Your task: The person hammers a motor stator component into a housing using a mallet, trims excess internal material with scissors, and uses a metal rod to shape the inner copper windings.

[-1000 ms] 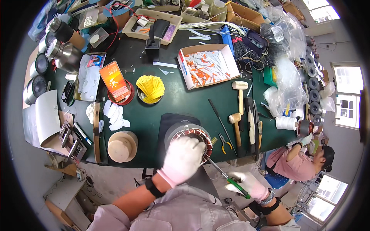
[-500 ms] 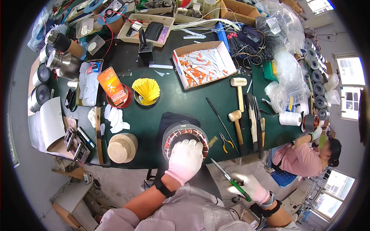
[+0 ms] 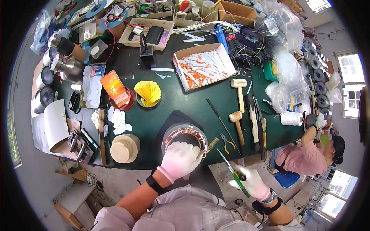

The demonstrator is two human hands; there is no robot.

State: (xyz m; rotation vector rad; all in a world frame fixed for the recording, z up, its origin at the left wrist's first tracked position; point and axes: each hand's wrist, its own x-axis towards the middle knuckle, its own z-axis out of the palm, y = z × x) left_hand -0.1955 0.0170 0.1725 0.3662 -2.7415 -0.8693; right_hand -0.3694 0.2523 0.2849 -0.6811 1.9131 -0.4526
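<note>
A round motor stator (image 3: pixel 169 133) with a grey outer ring stands at the near table edge on a dark cloth (image 3: pixel 178 117). White lacing crosses the red-brown windings along its inner rim. My gloved left hand (image 3: pixel 181 157) lies over the stator's near side, its fingers bent around the rim; the fingertips and thumb are partly hidden. To the right, off the table's front edge, my gloved right hand (image 3: pixel 248 181) is closed on green-handled scissors (image 3: pixel 226 159), whose blades point up and left. A yellow-handled tool (image 3: pixel 212 143) sits close by the stator's right side.
Right of the stator lie pliers (image 3: pixel 227 143), a thin rod (image 3: pixel 219 120) and two mallets (image 3: pixel 239 94). A wooden block (image 3: pixel 124 149), phone (image 3: pixel 115 89) and bowl of yellow strips (image 3: pixel 148 93) stand left. Behind is a strip-filled box (image 3: pixel 204 67). A co-worker (image 3: pixel 308 154) sits right.
My left hand has shifted slightly left and toward me on the stator, uncovering more of its opening. The scissors have tilted more upright in my right hand.
</note>
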